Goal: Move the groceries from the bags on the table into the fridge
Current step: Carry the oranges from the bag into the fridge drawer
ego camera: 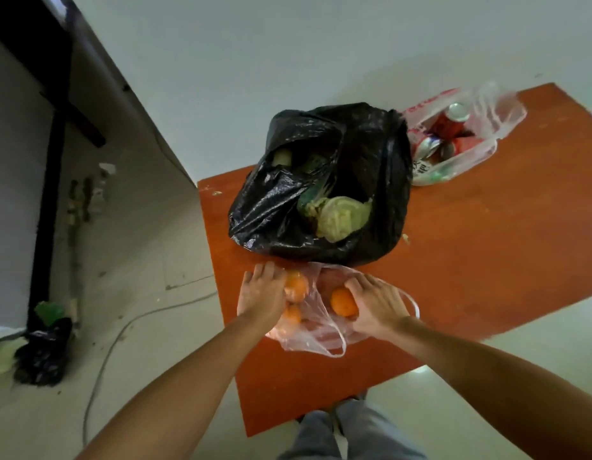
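A clear plastic bag (316,333) with oranges lies at the near edge of the orange-brown table (470,254). My right hand (376,305) grips one orange (342,302) in the bag's mouth. My left hand (263,293) curls over another orange (296,287) at the bag's left side; a third orange (292,315) lies just below it. Behind them stands an open black bag (324,180) holding a pale green cabbage (342,217) and other greens. At the table's far right lies a clear bag (454,137) with red soda cans (449,124).
A grey wall edge and dark frame stand at the left. On the floor at the lower left lie a dark bag (44,353) with greens and a grey cable (122,330). My legs are below the table's near corner.
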A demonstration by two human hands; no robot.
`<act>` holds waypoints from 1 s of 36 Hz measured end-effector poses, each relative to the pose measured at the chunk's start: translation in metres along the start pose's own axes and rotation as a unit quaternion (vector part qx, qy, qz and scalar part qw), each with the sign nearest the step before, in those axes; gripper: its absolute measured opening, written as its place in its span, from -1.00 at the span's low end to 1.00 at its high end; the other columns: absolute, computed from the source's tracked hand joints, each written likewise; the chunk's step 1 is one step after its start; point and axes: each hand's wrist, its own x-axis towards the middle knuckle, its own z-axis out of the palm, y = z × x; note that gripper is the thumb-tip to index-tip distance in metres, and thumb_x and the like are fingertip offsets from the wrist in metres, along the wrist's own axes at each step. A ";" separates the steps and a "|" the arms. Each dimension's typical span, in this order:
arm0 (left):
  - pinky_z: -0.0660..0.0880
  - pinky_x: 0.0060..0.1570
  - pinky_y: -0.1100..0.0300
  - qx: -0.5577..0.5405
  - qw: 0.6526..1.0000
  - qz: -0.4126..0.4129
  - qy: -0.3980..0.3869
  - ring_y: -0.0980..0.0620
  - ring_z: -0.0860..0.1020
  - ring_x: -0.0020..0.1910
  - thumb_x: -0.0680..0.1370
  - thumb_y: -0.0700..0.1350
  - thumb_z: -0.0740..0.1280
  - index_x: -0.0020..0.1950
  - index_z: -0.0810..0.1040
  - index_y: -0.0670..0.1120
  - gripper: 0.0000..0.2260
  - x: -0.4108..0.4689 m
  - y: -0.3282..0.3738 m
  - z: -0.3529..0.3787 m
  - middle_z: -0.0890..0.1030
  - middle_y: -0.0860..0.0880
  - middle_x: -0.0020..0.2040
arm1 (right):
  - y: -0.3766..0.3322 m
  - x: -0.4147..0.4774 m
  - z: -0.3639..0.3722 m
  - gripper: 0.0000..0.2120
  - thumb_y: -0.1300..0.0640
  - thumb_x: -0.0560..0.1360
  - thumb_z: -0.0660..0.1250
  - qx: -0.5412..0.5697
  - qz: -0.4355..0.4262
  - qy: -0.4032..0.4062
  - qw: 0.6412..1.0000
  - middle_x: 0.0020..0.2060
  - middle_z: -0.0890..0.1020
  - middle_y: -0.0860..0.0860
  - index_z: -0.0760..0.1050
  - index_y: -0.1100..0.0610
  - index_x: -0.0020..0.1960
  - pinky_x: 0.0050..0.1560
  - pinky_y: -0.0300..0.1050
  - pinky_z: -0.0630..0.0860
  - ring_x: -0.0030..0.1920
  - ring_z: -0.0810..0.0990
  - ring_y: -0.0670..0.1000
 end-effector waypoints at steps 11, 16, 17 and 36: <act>0.06 0.46 -0.15 0.183 0.925 0.326 -0.070 -0.17 0.01 0.55 0.57 -0.01 0.29 0.22 0.59 -0.06 -0.72 0.018 0.045 -0.002 0.27 -0.11 0.52 | 0.018 -0.030 0.006 -0.23 -0.35 0.29 0.41 0.079 0.073 -0.022 0.994 0.17 0.48 0.02 0.32 -0.03 0.38 0.05 -0.02 0.51 0.13 0.50 0.07; 0.31 0.21 0.02 0.140 0.940 0.312 -0.002 -0.07 0.45 0.22 0.55 -0.09 0.27 0.19 0.56 -0.06 -0.77 0.023 0.023 -0.019 0.61 -0.02 0.17 | 0.024 -0.024 0.008 -0.19 -0.39 0.27 0.37 0.078 0.058 -0.032 0.995 0.16 0.47 0.02 0.30 -0.03 0.40 0.07 0.01 0.51 0.15 0.50 0.09; 0.35 0.16 0.06 0.131 0.946 0.297 -0.014 -0.05 0.47 0.15 0.55 -0.10 0.28 0.25 0.53 -0.05 -0.72 0.021 0.016 -0.023 0.60 -0.01 0.18 | 0.024 -0.023 0.008 -0.18 -0.38 0.27 0.39 0.075 0.050 -0.036 0.995 0.18 0.46 0.02 0.30 -0.03 0.40 0.09 0.03 0.51 0.16 0.49 0.10; 0.55 -0.03 -0.04 0.012 0.985 0.045 -0.168 -0.10 0.47 0.16 0.41 0.03 0.44 0.04 0.49 -0.08 -0.69 0.035 0.037 -0.018 0.54 -0.09 0.10 | 0.022 -0.013 0.021 -0.19 -0.21 0.31 0.43 0.187 0.030 -0.034 0.981 0.40 0.42 0.01 0.25 -0.01 0.47 0.19 0.07 0.50 0.32 0.45 0.11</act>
